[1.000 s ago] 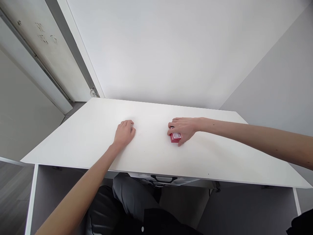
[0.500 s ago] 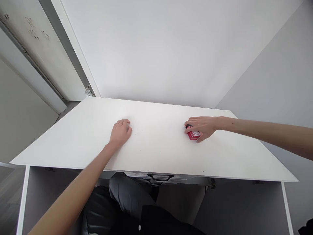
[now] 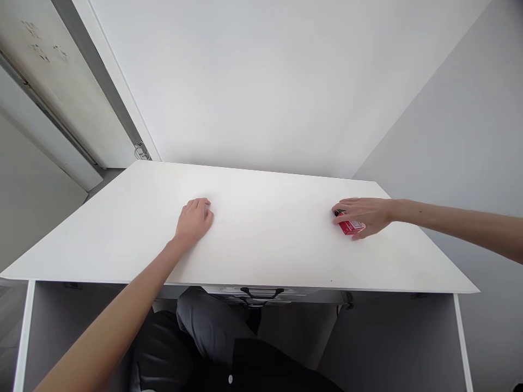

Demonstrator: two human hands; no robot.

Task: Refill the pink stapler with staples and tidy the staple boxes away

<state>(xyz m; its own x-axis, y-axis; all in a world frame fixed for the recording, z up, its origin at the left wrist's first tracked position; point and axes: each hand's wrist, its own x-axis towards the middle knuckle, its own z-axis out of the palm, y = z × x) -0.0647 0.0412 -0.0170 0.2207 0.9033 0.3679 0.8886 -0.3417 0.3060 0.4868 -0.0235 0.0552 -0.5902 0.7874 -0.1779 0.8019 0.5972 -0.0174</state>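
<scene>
On the right part of the white desk [image 3: 269, 234], my right hand [image 3: 365, 213] is closed over a small red box [image 3: 348, 226] with a white printed label. A black piece [image 3: 339, 212] shows at the box's far end, under my fingertips; what it is I cannot make out. Left of the desk's middle, my left hand [image 3: 193, 220] rests on the surface with its fingers curled and the thumb close to them. A sliver of something greyish shows between thumb and fingers, too small to name. The palm side of both hands is hidden.
A white wall [image 3: 253, 87] rises behind the desk, and a grey wall [image 3: 457, 141] stands at the right. Drawers with black handles [image 3: 262, 294] sit under the desk's front edge, above my legs [image 3: 212, 326]. A door frame [image 3: 118, 81] is at the far left.
My right hand has moved to the right across the desk with the red box in it. My left hand holds about the same place on the desk; the view has shifted slightly.
</scene>
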